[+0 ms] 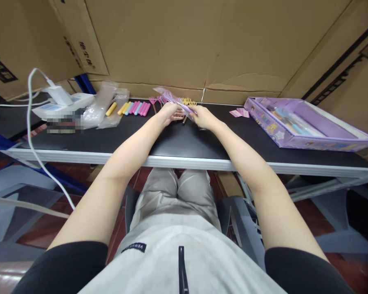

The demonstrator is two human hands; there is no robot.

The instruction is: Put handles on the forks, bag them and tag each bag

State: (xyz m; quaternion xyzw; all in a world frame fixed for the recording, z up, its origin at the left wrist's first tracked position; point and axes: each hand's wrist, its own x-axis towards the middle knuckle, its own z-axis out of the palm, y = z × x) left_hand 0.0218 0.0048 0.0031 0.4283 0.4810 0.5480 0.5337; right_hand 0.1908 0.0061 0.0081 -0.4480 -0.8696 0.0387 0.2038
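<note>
Above the middle of the black tabletop, a clear plastic bag [169, 96] with a purple item in it slants between both hands. My left hand [172, 112] is at the bag's left part, its fingers partly curled beneath it. My right hand [204, 117] pinches the lower right end. Behind the hands lie small rake-shaped heads on thin rods, pink rake heads [152, 100] to the left and yellow rake heads [188, 101] to the right, partly hidden. Left of them is a row of pink, blue and yellow handle tubes [137, 108].
Empty-looking clear bags [98, 104] lie at the left, by a white charger [60, 94] on a power strip with a cable. Pink cards [239, 112] and an open purple box [294, 136] holding bagged items are on the right. Cardboard [184, 45] walls the back.
</note>
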